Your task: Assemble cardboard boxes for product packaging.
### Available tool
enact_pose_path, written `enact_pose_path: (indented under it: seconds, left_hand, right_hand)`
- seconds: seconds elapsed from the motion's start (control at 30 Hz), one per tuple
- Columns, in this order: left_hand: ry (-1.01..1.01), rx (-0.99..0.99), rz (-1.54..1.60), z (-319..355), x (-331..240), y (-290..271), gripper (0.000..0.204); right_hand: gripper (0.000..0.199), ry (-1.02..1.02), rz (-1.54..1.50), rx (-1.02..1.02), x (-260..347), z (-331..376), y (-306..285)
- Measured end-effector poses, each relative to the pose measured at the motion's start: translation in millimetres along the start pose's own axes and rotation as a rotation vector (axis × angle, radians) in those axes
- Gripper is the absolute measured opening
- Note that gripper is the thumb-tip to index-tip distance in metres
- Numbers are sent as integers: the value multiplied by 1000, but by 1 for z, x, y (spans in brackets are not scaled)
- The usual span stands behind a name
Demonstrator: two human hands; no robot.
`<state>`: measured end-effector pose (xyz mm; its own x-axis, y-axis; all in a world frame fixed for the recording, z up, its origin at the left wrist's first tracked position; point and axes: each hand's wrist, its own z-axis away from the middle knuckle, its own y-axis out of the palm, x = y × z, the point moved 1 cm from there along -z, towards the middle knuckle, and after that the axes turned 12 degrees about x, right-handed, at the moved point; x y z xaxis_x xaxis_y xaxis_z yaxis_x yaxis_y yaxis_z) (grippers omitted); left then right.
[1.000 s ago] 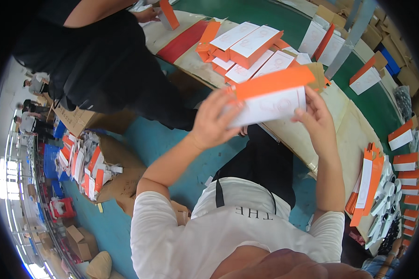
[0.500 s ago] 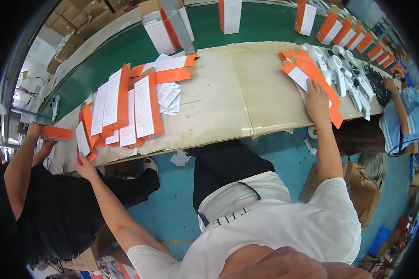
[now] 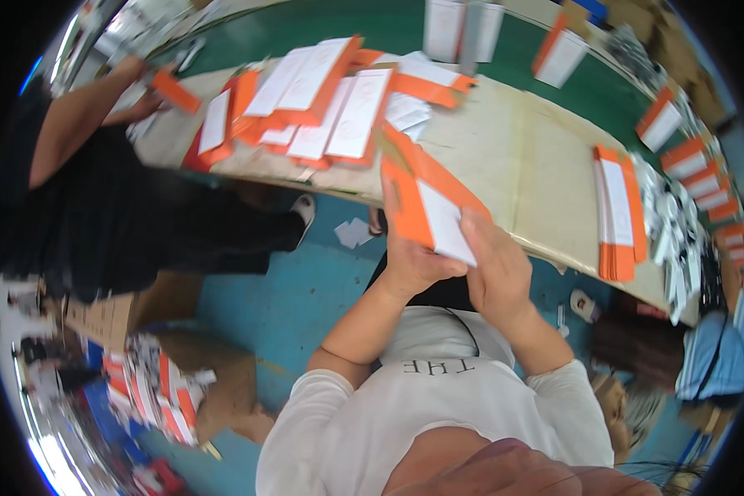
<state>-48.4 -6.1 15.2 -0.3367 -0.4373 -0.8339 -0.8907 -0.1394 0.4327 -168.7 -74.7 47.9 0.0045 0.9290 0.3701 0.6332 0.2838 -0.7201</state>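
Left hand (image 3: 415,266) and right hand (image 3: 502,263) pinch orange-and-white carton (image 3: 438,203) near end; likely light, bendable card, best gripped by edges.

Between my left hand (image 3: 413,263) and right hand (image 3: 502,266) I hold an orange-and-white cardboard carton (image 3: 441,217) aslant, its far end toward the upper left, a white panel between orange ones, brownish board showing at that far end.
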Motion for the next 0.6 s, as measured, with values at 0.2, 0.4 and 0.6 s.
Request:
enact_pose_path:
  seconds: [0.2,0.4,0.6]
  left_hand:
    - [-126,-177,-297,39,-36,-7,48]
    - [121,21,-1111,54,-50,-15,44]
    - [189,39,-1505,60,-40,-14,48]
  right_hand:
    - [42,-10,-311,347,17,-6,30]
    - [56,367,-1415,202,-1,-36,40]
    - [49,423,-1524,296,-2,-32,56]
